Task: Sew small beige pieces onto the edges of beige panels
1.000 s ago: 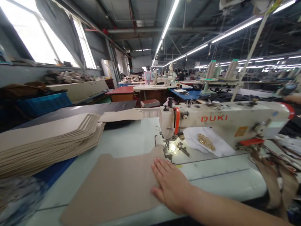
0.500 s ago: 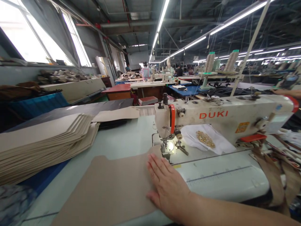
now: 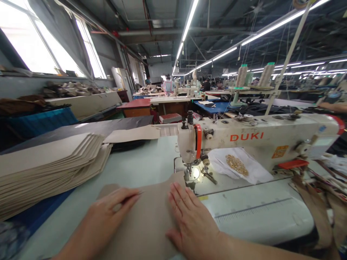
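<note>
A taupe panel of fabric or leather (image 3: 151,220) lies flat on the pale green sewing table, its narrow corner close to the presser foot of the sewing machine (image 3: 230,135). My right hand (image 3: 189,216) rests flat on the panel's right edge, fingers stretched out and thumb apart. Over the panel's left part is my left hand (image 3: 108,213), thumb and forefinger pinched together near its upper edge. Whatever sits between those fingertips is too small to make out. The lit needle plate (image 3: 194,173) shows just beyond the panel's corner.
A thick stack of beige panels (image 3: 51,162) stands at the left. On the machine bed, a white cloth (image 3: 217,159) carries gold-coloured metal pieces (image 3: 236,164). Brown straps (image 3: 311,202) hang at the right edge. Thread cones (image 3: 241,76) stand behind the machine.
My left hand has come into view from the lower left and now lies over the panel with its fingers pinched. My right hand stays flat in nearly the same spot.
</note>
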A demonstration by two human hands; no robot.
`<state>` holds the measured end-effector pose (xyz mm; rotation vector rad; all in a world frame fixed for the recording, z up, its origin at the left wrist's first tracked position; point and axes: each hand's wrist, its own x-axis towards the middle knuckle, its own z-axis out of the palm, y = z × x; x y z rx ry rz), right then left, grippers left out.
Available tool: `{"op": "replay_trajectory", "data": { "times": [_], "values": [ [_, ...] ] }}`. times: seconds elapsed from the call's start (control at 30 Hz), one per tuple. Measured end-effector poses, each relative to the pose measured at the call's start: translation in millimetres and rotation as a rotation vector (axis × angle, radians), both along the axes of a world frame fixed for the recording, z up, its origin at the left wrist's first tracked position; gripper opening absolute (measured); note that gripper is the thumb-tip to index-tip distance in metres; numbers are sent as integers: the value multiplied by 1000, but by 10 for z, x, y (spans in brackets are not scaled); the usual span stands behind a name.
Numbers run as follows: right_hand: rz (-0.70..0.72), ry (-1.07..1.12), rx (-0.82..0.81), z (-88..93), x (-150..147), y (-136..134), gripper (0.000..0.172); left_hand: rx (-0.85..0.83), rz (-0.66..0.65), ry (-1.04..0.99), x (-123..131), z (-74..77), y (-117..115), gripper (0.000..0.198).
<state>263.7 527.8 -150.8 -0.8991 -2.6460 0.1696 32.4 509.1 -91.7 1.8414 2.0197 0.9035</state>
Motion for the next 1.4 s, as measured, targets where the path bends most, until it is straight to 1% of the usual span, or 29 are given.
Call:
{"op": "replay_trajectory", "data": {
  "times": [0.07,0.1,0.2,0.27,0.3,0.33,0.37,0.4,0.43,0.47,0.5,0.57,0.6,0.63,0.7,0.77,0.8,0.87,0.93,1.03,1.1,1.17,1.2,1.27,1.3,1.37,1.4],
  "values": [
    [-19,-4,-34,12,-12,-7,70,4,-125,-46,258,-54,272,25],
    [-30,-10,-55,18,-19,-9,70,-2,-163,-87,385,-88,395,25],
    [-43,-28,-110,23,-30,3,70,-43,-207,-269,649,-217,663,23],
    [-41,-33,-138,25,-12,33,72,-77,-217,-357,699,-307,746,22],
    [-34,-31,-147,31,7,56,72,-92,-217,-384,694,-344,762,22],
    [-29,-23,-155,42,33,85,68,-110,-219,-404,678,-372,767,23],
    [-29,-9,-163,58,65,120,59,-131,-226,-424,658,-392,764,23],
    [-40,20,-170,77,99,161,46,-151,-240,-451,640,-404,757,24],
    [-71,71,-179,96,132,208,33,-170,-258,-483,627,-411,749,25],
    [-119,143,-192,111,160,259,23,-189,-278,-514,620,-414,743,25],
    [-177,234,-216,120,179,315,18,-207,-300,-544,621,-418,740,25],
    [-278,440,-303,109,187,430,19,-236,-338,-602,635,-430,743,27],
    [-305,537,-367,89,175,486,21,-249,-355,-627,643,-439,747,27],
    [-315,622,-450,61,155,537,21,-261,-372,-649,651,-451,752,28],
    [-314,764,-653,-7,108,623,16,-276,-399,-685,656,-473,760,29],
    [-311,860,-844,-68,72,685,11,-278,-428,-705,650,-491,764,31],
    [-313,890,-917,-89,62,708,14,-275,-442,-709,645,-496,766,31],
    [-321,923,-1000,-108,57,741,22,-264,-457,-722,636,-503,771,31],
    [-334,941,-1046,-100,58,758,28,-256,-454,-741,630,-506,780,30],
    [-362,976,-1103,-69,42,746,30,-268,-435,-760,626,-512,799,30],
    [-371,992,-1136,-47,36,710,28,-291,-419,-727,623,-515,808,28],
    [-341,973,-1115,-17,82,670,22,-311,-386,-676,617,-518,814,26],
    [-317,952,-1057,6,139,658,18,-317,-364,-653,614,-519,817,27],
    [-291,891,-852,74,336,665,13,-318,-330,-622,605,-524,826,30],
    [-309,841,-722,122,473,692,13,-315,-327,-609,602,-530,833,31],
    [-428,677,-478,238,793,797,18,-313,-348,-577,600,-546,847,30],
    [-534,535,-333,300,956,875,19,-319,-365,-560,602,-556,855,28]
  ]
}}
